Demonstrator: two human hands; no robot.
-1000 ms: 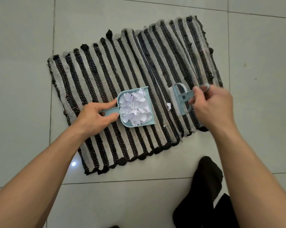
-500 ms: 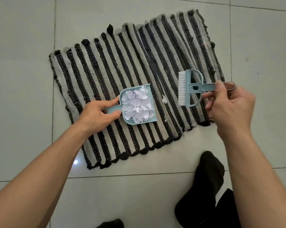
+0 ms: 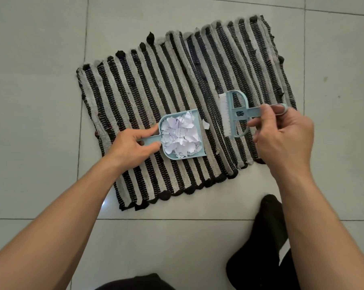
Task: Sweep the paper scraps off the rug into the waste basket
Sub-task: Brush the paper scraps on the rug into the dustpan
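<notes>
A woven rag rug [image 3: 176, 97] with thick ribbed stripes of black and pale grey, knotted black tufts along its near and far edges, lies slightly askew on a floor [image 3: 34, 101] of large glossy pale-grey tiles with thin dark grout lines. On the rug sits a small light-blue plastic dustpan [image 3: 194, 120], a flat-bottomed scoop with low walls; its long axis runs left to right, the short flat handle pointing left and the open mouth facing right. It is heaped with torn white paper scraps [image 3: 180, 136], crumpled and faintly printed. One loose scrap [image 3: 205, 124] lies on the rug just beside the pan's mouth, and a much smaller fleck [image 3: 217, 152] lies a little nearer the viewer. The left hand [image 3: 132, 146] pinches the dustpan handle, its grip closed with thumb above and fingers below. The right hand [image 3: 285, 137] holds a matching light-blue hand brush [image 3: 238, 113]: a D-shaped plastic head with a strip of short white bristles facing left toward the pan, its thin handle pointing right and ending in a loop. That grip is closed on the handle between thumb and fingers, the other fingers loosely spread. A black sock [image 3: 264, 243] with a white stripe rests on the tiles at lower right.
</notes>
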